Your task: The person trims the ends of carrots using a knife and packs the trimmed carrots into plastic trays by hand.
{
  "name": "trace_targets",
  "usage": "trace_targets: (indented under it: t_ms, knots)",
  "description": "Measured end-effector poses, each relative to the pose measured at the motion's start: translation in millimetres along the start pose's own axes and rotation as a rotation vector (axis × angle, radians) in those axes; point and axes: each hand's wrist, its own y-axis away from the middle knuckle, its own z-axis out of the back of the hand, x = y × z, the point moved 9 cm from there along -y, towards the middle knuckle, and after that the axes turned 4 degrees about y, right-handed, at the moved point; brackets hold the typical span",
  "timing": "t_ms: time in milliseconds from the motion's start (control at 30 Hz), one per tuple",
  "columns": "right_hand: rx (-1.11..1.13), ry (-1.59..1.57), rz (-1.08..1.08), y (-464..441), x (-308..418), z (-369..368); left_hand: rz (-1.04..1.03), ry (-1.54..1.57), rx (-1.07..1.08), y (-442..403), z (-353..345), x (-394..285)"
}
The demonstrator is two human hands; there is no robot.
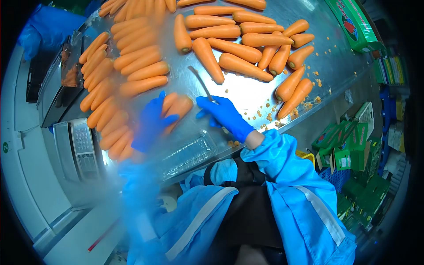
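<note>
My left hand [152,121], in a blue glove, is at two or three carrots [180,109], which lie between its thumb and fingers. A smear over the view blurs this hand, and its lower fingers are hidden. In my right hand [226,115], also gloved in blue, is a small knife [202,82] with a slim, slightly curved blade pointing up and left, away from me. Below the left hand's carrots, a clear plastic tray [190,154] lies near the table's front edge. Loose carrots [238,48] are spread beyond the knife.
Rows of carrots [143,66] cover the left of the metal table [247,95]. Small trimmings [265,115] lie at its right edge. A green carton [353,24] stands at the far right, with more green cartons [349,148] below. A scale [83,137] stands left.
</note>
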Motion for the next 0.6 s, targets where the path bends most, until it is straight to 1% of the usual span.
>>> trace_targets:
  t_ms: [33,133,200,267,333,433,533,600]
  knots:
    - [0.006,0.010,0.009,-0.1,-6.1,6.5,-0.019,-0.070,0.008,-0.5,-4.4,-4.5]
    - [0.016,-0.007,0.014,10.7,-21.2,22.4,-0.058,-0.142,0.056,6.1,-21.2,-13.4]
    - [0.018,-0.025,0.001,20.3,-32.8,27.8,-0.059,-0.135,-0.022,19.3,-27.7,-40.5]
    - [0.015,-0.049,-0.008,28.5,-41.9,30.1,-0.052,-0.200,-0.055,26.4,-37.2,-54.3]
    - [0.010,-0.072,-0.010,33.9,-46.3,32.4,-0.037,-0.336,-0.051,25.5,-47.5,-57.9]
    - [0.016,-0.101,0.003,38.9,-46.0,34.5,0.196,-0.432,0.125,20.0,-49.4,-50.3]
    - [0.004,-0.115,0.052,42.2,-46.8,41.3,-0.174,-0.291,-0.046,16.6,-43.3,-46.0]
    - [-0.018,-0.099,0.053,50.0,-49.8,50.2,-0.295,-0.385,-0.119,11.3,-23.7,-39.5]
